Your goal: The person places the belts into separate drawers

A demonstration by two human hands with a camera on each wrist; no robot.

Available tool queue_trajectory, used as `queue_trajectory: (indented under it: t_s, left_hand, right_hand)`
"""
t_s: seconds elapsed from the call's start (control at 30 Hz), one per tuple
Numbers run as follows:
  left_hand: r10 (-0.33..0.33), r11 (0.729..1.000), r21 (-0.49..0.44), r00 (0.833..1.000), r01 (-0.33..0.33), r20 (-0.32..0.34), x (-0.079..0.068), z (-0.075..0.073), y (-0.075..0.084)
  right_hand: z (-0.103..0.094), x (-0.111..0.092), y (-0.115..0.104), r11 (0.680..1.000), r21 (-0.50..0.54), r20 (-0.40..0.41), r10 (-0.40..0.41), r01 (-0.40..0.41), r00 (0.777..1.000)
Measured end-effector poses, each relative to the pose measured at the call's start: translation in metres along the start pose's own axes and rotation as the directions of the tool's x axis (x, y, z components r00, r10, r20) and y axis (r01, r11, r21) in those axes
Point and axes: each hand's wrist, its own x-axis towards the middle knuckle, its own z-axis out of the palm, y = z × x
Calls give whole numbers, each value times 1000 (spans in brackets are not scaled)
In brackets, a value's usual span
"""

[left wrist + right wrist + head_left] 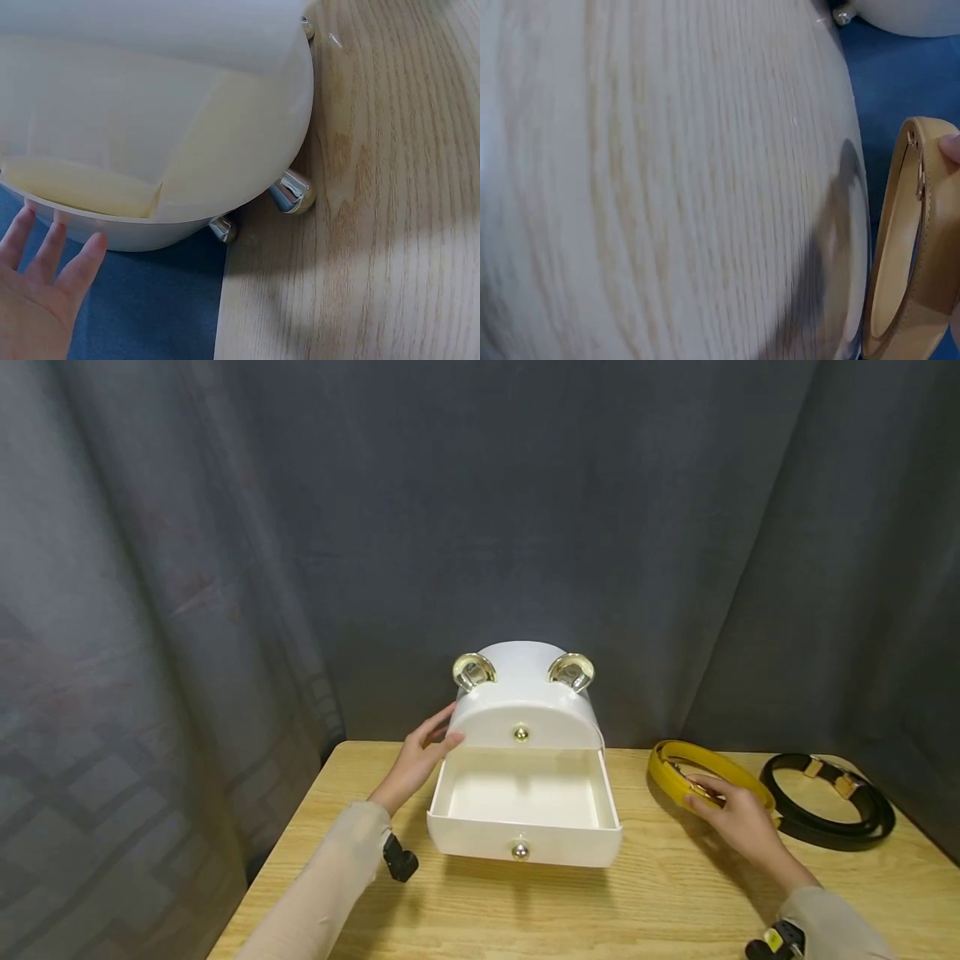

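A white storage box with two gold ear-shaped pieces on top stands on the table. Its lower drawer, with a round knob on the front, is pulled out and nothing lies inside. At the box's left side is my left hand, its fingertips touching the wall with fingers spread, as the left wrist view shows. To the right, my right hand grips a coiled yellow belt by its band. In the right wrist view the belt stands on edge, and most of the hand is out of frame.
A coiled black belt with gold buckle parts lies at the table's right, just beyond the yellow one. Grey curtains hang behind the wooden table. Small metallic feet show under the box.
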Motion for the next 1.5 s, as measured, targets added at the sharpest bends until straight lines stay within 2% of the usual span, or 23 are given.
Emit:
queue_trajectory:
  t_s: [0.3,0.47,0.97,1.17,1.3,1.43,1.5]
  left_hand:
    - [10,1000,2,1000,-10,5,2,-2,-2]
    - [12,1000,1,1000,-12,6,3,-3,-4]
    - [18,1000,9,1000,-18,-2,2,-3,-4]
    - [18,1000,2,1000,-18,11,1,-3,-4]
    - [-11,1000,-7,1000,11,27,2,-3,-5]
    - [-10,1000,3,1000,10,13,1,-2,-2]
    - [-7,1000,5,1000,7,14,-3,-2,9]
  right_hand:
    - [-4,-3,-8,996,81,-99,29,-20,995]
    - [-8,-5,-12,991,110,-87,80,-70,993]
    - [-22,-9,-26,970,205,-111,153,-128,982]
    - [-26,-12,-35,970,202,-117,165,-139,979]
    - [-28,-15,-42,969,193,-113,177,-153,978]
    - [-32,-18,-48,967,199,-117,182,-156,976]
    - [-34,-18,-51,967,205,-120,180,-153,976]
